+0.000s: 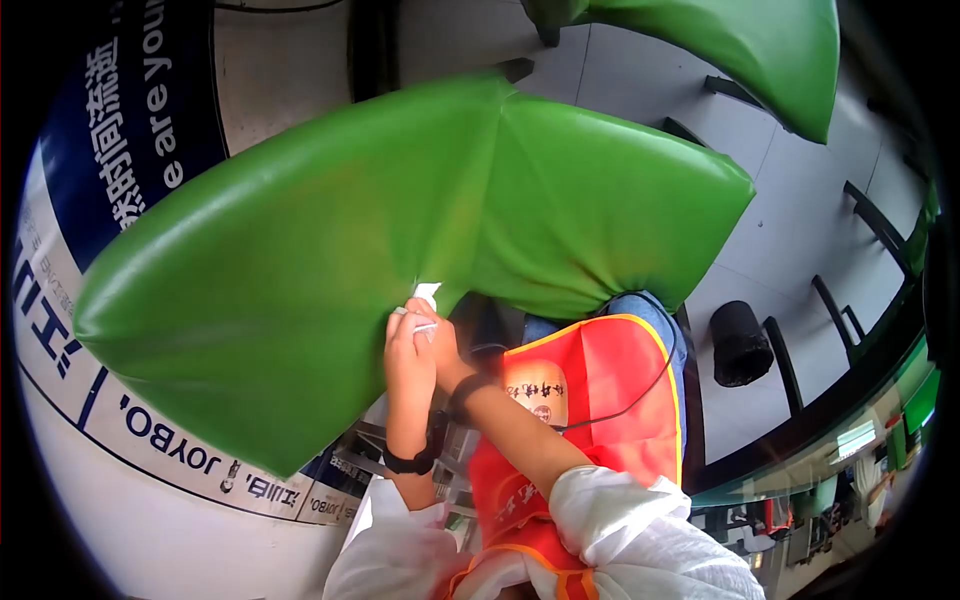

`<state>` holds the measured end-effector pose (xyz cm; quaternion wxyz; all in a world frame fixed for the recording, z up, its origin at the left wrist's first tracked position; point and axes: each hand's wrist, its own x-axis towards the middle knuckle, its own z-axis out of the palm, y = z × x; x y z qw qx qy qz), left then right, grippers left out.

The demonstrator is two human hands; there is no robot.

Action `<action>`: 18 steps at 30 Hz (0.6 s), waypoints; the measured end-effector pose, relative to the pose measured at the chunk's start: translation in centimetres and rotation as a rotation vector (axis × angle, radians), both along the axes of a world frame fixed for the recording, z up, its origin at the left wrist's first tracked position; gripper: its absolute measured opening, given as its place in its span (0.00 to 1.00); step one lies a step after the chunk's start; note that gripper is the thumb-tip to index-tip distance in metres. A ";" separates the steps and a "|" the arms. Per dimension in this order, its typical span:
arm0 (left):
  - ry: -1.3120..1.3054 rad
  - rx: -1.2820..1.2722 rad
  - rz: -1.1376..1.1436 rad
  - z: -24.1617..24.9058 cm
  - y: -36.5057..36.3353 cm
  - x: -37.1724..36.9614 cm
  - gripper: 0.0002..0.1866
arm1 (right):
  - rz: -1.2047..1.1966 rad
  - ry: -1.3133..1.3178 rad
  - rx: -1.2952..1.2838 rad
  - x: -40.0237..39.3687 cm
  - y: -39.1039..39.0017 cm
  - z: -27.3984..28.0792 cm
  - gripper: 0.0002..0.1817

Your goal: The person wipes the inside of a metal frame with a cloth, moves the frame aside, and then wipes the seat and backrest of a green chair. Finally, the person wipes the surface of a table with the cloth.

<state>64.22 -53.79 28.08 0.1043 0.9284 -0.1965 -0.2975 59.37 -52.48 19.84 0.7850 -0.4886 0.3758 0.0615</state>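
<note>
My left hand (406, 350), with a ring on a finger and a dark band at the wrist, is closed and pressed against my right hand (441, 340). Between them is a crumpled white tissue (428, 293); its tip sticks up past the fingers and another white bit shows between the hands. My right hand is closed too, its fingers partly hidden behind the left. Both are at the near edge of a table with a glossy green cover (330, 230). Below my arms is the red apron (620, 380) with yellow trim that I wear.
A second green-covered surface (750, 50) stands at the top right. Dark furniture legs (875, 225) and a black bin (741, 345) are on the grey tiled floor (735, 260). A printed panel with large lettering (110, 150) runs along the left. A thin dark cord (640, 405) crosses the apron.
</note>
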 end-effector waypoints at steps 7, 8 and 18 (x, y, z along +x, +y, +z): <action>-0.040 -0.408 0.084 3.3 -6.4 2.6 0.11 | -0.261 0.020 0.008 3.3 -6.3 0.8 0.12; -0.069 -0.427 -0.001 3.5 -7.2 3.3 0.11 | -0.394 0.015 0.035 4.5 -8.2 1.7 0.09; 0.157 0.049 -0.013 2.6 -2.1 -0.7 0.10 | 0.656 0.103 0.138 -3.5 -1.6 0.7 0.18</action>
